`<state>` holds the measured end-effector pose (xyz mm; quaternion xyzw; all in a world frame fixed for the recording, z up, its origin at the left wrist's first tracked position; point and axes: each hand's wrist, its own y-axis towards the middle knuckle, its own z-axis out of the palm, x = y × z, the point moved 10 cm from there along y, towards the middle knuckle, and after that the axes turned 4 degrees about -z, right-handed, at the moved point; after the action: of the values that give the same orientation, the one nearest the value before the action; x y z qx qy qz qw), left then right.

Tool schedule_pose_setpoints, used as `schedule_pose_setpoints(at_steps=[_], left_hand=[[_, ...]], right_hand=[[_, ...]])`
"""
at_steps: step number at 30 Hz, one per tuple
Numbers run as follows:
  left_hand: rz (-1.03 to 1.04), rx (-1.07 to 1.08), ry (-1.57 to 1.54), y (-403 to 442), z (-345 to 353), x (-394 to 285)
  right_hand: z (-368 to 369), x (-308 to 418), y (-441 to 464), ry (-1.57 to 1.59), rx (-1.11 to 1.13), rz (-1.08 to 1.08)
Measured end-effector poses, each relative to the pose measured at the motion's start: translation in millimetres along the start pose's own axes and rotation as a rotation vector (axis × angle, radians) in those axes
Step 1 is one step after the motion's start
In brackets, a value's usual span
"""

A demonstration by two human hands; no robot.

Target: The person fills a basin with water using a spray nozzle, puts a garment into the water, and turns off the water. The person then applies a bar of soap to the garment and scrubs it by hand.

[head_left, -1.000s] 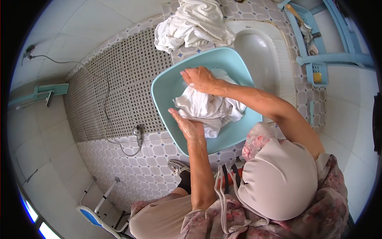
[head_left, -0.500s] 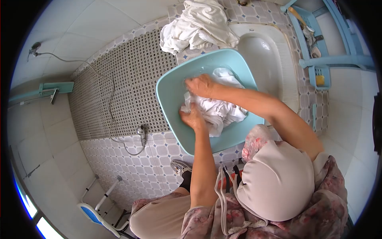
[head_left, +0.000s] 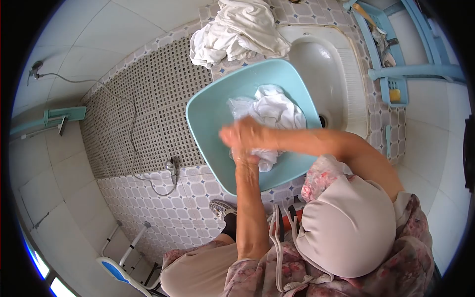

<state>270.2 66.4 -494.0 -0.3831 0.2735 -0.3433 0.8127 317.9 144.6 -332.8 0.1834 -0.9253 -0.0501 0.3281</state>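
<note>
A light blue basin (head_left: 200, 106) with white wet cloth (head_left: 279, 111) in it stands on the floor in front of me. Over the cloth, my right hand (head_left: 245, 133) lies across my left hand (head_left: 246, 157); the two appear to touch. Motion smears the fingers of the right hand. Most of the left hand's fingers are hidden beneath it, and its wrist looks wet. Whether either hand holds any cloth is not visible.
Behind the basin lies a pile of white cloth (head_left: 237, 34). A squat toilet (head_left: 316, 64) is to its right, beside a blue rack (head_left: 418, 73). Perforated grey matting (head_left: 148, 109) covers the left floor, with a shower hose (head_left: 132, 119) on it. A folding chair (head_left: 116, 272) stands lower left.
My right hand has come down and toward me, from the far side of the cloth onto my left hand. The left hand has lowered slightly, and the cloth now lies behind both.
</note>
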Motion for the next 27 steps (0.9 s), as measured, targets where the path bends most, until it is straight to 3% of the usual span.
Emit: schedule_pose_setpoints(at_steps=[1,3,6,8,10,12,13,14,16,17,19,20,21,22,24,26,27], left_hand=[[0.003,0.000,0.243,-37.2,55.6,-9.6],[-0.010,0.016,0.234,-45.9,78.3,-4.4],[0.449,-0.050,1.015,-28.1,50.3,-41.7],[0.753,-0.108,1.528,-19.8,25.9,-43.5],[0.509,0.161,0.825,-26.6,25.4,-33.5],[0.036,0.134,0.014,-36.6,50.7,-2.6],[-0.018,-0.124,0.168,-58.0,66.7,-1.8],[0.023,-0.166,0.168,-57.2,59.9,-4.4],[0.101,-0.248,0.176,-44.5,30.7,-9.9],[0.078,-0.108,0.134,-31.6,23.3,-13.3],[-0.054,0.523,-0.084,4.4,14.7,-16.0],[-0.116,0.683,-0.143,12.2,6.0,-14.9],[-0.154,0.698,-0.160,8.7,18.4,-14.2],[-0.102,0.398,-0.101,14.4,-0.2,-3.5],[-0.079,-0.002,0.120,-24.0,23.2,-4.4],[-0.107,0.003,0.165,-30.6,43.6,5.5],[-0.121,0.006,0.193,-31.9,51.0,6.6]], right_hand=[[6.5,-40.5,1.5,-0.171,0.034,0.133],[-17.5,-49.5,-5.8,-0.222,-0.104,0.175],[-20.2,21.4,-21.0,0.008,-0.206,-0.081],[-20.8,9.4,-21.0,-0.020,-0.185,-0.020],[-17.9,-2.5,-14.8,-0.031,-0.173,0.041],[-21.0,-16.6,-2.5,-0.053,-0.169,0.089],[-24.4,-22.7,1.7,-0.069,-0.164,0.110],[-17.7,-33.2,0.8,-0.119,-0.127,0.186],[-14.6,6.9,-8.0,-0.085,-0.133,-0.007],[-12.0,25.9,-13.1,-0.067,-0.130,-0.108],[-12.9,41.5,-20.9,-0.084,-0.203,-0.189],[-14.0,48.9,-23.6,-0.094,-0.243,-0.232],[-15.8,54.6,-25.6,-0.106,-0.285,-0.279],[-16.3,61.7,-28.6,-0.114,-0.327,-0.321],[-11.8,8.6,-8.5,-0.176,-0.246,-0.120],[-17.8,-43.3,-0.4,-0.207,-0.148,0.157],[-19.0,-34.9,-1.8,-0.162,-0.176,0.106]])
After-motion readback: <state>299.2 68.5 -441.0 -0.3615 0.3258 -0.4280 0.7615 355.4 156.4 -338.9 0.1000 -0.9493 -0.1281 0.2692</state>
